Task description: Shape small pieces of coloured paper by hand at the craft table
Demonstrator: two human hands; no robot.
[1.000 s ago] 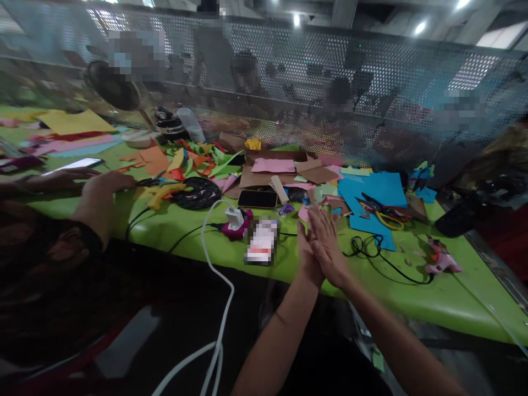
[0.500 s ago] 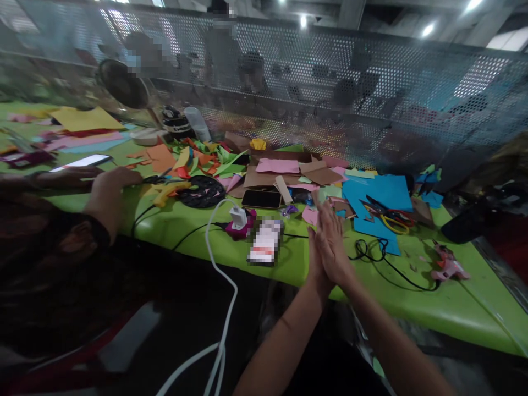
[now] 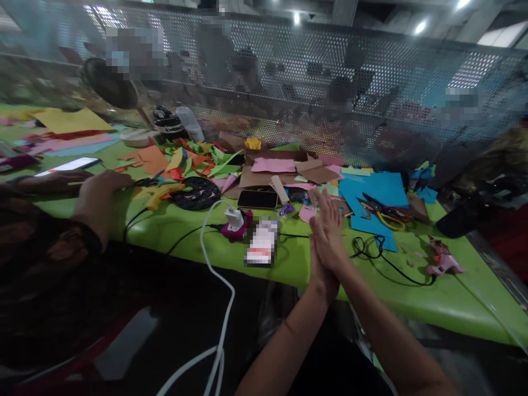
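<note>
Palm to palm, my two hands meet above the green table (image 3: 289, 273) near its front edge, fingers stretched forward. My right hand (image 3: 332, 242) lies on top and covers much of my left hand (image 3: 319, 269). No object shows between them. A phone with a lit, blurred screen (image 3: 262, 242) lies to their left. Just beyond the fingertips are pink paper scraps (image 3: 306, 214) and a small purple wrapper (image 3: 286, 210). To the right are blue paper (image 3: 375, 192), scissors with yellow handles (image 3: 391, 221) and a pink glue gun (image 3: 444, 261) with a black cord.
A white charger (image 3: 234, 219) sits in a purple power strip, its cable hanging over the edge. At left, another person's arm (image 3: 97, 192) rests near a yellow glue gun (image 3: 163, 193) and a phone (image 3: 68, 166). A perforated metal screen (image 3: 289, 93) stands behind the coloured paper.
The view has shifted slightly, so the tabletop things appear a little further left. My hands stay pressed together, with the right one sliding slightly against the left.
</note>
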